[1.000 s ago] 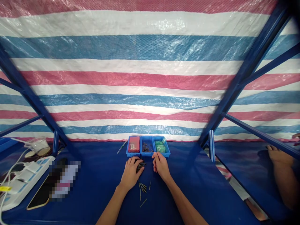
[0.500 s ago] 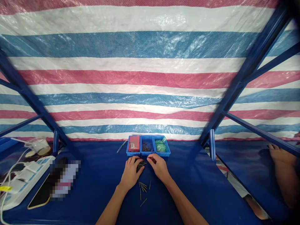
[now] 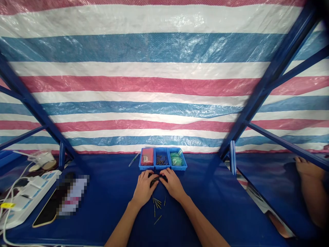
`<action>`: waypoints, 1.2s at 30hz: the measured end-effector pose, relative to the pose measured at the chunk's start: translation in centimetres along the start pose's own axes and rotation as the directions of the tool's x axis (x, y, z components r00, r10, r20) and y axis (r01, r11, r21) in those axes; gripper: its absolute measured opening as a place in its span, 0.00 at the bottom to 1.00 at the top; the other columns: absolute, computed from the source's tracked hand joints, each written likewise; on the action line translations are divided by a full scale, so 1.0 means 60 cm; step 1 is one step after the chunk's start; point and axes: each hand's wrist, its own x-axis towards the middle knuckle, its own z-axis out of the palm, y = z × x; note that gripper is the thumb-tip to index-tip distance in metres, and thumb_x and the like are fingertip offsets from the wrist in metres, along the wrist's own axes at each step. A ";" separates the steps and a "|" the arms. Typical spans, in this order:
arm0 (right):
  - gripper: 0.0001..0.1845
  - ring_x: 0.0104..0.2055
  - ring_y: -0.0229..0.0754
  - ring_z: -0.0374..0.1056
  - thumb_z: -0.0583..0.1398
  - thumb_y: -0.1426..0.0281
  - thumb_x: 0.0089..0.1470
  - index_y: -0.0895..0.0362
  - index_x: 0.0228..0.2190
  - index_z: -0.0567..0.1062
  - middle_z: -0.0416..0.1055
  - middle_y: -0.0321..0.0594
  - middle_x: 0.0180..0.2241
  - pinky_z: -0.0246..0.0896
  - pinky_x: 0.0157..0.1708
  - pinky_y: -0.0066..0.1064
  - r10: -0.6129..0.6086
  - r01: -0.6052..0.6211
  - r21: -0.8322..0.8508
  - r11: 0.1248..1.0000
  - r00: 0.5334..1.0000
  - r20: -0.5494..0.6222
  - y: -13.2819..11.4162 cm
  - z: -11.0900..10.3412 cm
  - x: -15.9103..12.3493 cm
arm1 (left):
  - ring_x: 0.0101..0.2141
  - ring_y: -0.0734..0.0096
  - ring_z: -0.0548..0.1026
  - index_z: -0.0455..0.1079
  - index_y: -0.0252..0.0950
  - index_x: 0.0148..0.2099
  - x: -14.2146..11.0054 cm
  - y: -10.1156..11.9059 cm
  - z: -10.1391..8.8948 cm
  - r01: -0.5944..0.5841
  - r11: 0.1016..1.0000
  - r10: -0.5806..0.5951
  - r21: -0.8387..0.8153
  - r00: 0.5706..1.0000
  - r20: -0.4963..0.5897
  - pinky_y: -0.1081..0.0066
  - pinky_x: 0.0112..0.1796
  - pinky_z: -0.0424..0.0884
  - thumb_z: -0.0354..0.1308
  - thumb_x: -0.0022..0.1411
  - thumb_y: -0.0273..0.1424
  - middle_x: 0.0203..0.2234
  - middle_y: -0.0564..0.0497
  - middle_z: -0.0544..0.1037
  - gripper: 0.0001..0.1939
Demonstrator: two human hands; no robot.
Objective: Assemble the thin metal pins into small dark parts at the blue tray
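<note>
My left hand (image 3: 143,189) curls round a bunch of thin dark and brass-coloured metal pieces that look like small drill bits (image 3: 154,179). At the right end of that bunch, my right hand (image 3: 173,185) has its thumb and fingers drawn together; what they pinch is too small to make out. Several loose bits (image 3: 157,203) lie fanned on the blue tabletop below the hands, with one more (image 3: 157,220) nearer to me. Just beyond my fingertips, the middle blue bin (image 3: 161,167) holds several similar dark bits.
A left bin (image 3: 146,168) contains red packets and a right bin (image 3: 179,168) green ones. A pen-like tool (image 3: 133,160) lies to their left. Further left are a power strip (image 3: 33,195) with cables and a phone (image 3: 45,214). Another person's arm (image 3: 311,185) rests beyond the frame bars at right.
My right hand has moved slightly left and its fingertips now meet the bunch at my left hand. The left hand has stayed about where it was.
</note>
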 end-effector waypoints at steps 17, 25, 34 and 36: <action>0.10 0.44 0.50 0.69 0.52 0.75 0.70 0.52 0.42 0.73 0.74 0.42 0.41 0.65 0.46 0.39 0.004 -0.003 0.018 1.000 0.999 -0.050 0.013 0.010 0.000 | 0.54 0.55 0.71 0.76 0.50 0.58 -0.001 -0.007 0.008 -0.004 1.000 0.004 0.000 1.000 -0.014 0.54 0.53 0.72 0.51 0.78 0.35 0.52 0.48 0.73 0.15; 0.16 0.44 0.47 0.72 0.48 0.69 0.75 0.51 0.44 0.76 0.73 0.42 0.43 0.67 0.46 0.36 0.028 -0.024 0.066 0.998 0.998 -0.056 0.029 0.014 -0.001 | 0.54 0.55 0.71 0.75 0.49 0.58 0.000 -0.006 0.008 -0.003 1.000 0.003 -0.011 1.000 -0.010 0.55 0.52 0.71 0.52 0.78 0.34 0.52 0.48 0.74 0.13; 0.15 0.41 0.47 0.73 0.51 0.67 0.72 0.50 0.39 0.77 0.73 0.41 0.40 0.69 0.44 0.36 0.101 -0.087 0.105 0.991 0.984 -0.145 0.017 0.015 -0.003 | 0.53 0.55 0.72 0.75 0.48 0.58 0.000 -0.004 0.007 -0.005 1.000 0.005 -0.026 1.000 -0.003 0.54 0.52 0.71 0.51 0.78 0.34 0.52 0.48 0.74 0.14; 0.15 0.40 0.47 0.74 0.52 0.67 0.72 0.51 0.38 0.77 0.73 0.42 0.40 0.70 0.44 0.36 0.108 -0.091 0.118 0.989 0.983 -0.148 0.012 0.013 -0.003 | 0.54 0.55 0.72 0.75 0.48 0.58 0.000 -0.004 0.007 -0.001 1.000 0.000 -0.024 1.000 -0.007 0.54 0.53 0.70 0.53 0.78 0.35 0.52 0.48 0.74 0.13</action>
